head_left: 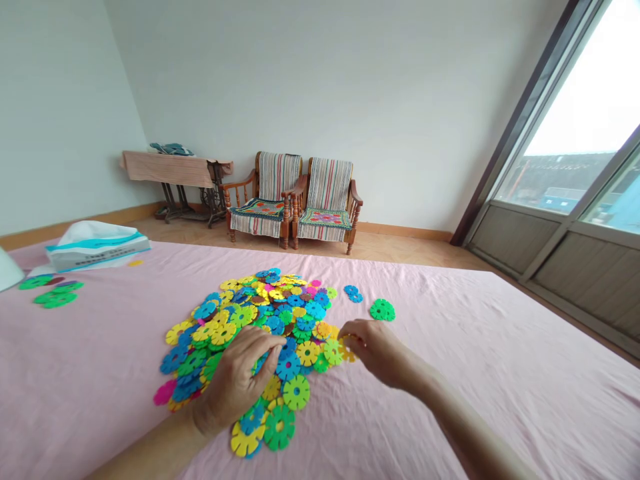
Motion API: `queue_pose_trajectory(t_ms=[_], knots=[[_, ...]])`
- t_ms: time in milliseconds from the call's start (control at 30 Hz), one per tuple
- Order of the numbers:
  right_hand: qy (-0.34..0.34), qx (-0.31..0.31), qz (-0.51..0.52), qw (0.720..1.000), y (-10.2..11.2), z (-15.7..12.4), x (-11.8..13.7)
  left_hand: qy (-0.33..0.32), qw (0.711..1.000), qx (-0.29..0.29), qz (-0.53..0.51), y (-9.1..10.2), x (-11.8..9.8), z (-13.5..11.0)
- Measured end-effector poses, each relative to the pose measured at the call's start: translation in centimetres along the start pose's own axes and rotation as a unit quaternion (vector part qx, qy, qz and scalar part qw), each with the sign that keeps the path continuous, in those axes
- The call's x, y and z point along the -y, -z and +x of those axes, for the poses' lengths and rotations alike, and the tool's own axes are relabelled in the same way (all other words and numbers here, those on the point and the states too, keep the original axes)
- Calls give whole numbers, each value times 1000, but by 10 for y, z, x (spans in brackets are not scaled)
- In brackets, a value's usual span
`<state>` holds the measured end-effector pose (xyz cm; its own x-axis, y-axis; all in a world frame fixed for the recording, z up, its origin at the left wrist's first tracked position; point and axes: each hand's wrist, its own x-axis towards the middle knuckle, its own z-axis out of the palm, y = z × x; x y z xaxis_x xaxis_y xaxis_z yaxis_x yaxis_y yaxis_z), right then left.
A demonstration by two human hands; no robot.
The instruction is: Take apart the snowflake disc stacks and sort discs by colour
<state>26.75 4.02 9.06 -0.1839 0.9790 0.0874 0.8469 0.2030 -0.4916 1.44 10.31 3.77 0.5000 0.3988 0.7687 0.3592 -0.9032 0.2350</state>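
- Head view: left hand [235, 380] lay curled over the near side of a heap of plastic snowflake discs [255, 320]; right hand [380, 353] was at the heap's right edge. Both hands were working at the heap.
- Left fingers [265, 343]: bent, close together, tips down among the blue and green discs. Whether they held anything was hidden.
- Right fingers [357, 330]: drawn narrow around a yellow disc [346, 350]. Grip could not be confirmed from this angle.
- Heap: many colours, discs overlapping loosely, spread from the left fingers to the right fingertips.
- Just past the right fingertips: a green disc [383, 309] and a small blue cluster [353, 293], both apart from the heap.
- Far left of the fingers: loose green discs [53, 293] near a white bag [95, 247], all on a pink bedsheet [450, 387].
- Well beyond the fingers: two wooden armchairs [290, 200] against the wall.
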Motion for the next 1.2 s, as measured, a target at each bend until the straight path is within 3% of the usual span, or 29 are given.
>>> queue_pose_trajectory(t_ms=[133, 233, 333, 433, 567, 733, 1000, 1200], knots=[[-50, 50, -53, 996, 24, -2, -23, 2, 1000, 1, -3, 0, 0, 0], [-70, 34, -83, 993, 26, -2, -34, 6, 1000, 4, -4, -1, 0, -1], [-55, -37, -69, 995, 12, 3, -34, 7, 1000, 5, -4, -1, 1, -1], [13, -72, -8, 997, -8, 8, -22, 3, 1000, 2, -5, -1, 1, 0], [101, -66, 5, 993, -34, 9, 2, 4, 1000, 3, -5, 0, 0, 0], [118, -47, -68, 990, -54, 8, 17, 8, 1000, 8, 1, 0, -1, 1], [142, -74, -108, 981, -64, 12, 14, 9, 1000, 7, 12, 0, -1, 1], [94, -129, 8, 987, -54, 14, 8, 6, 1000, 10, 7, 0, -2, 1]])
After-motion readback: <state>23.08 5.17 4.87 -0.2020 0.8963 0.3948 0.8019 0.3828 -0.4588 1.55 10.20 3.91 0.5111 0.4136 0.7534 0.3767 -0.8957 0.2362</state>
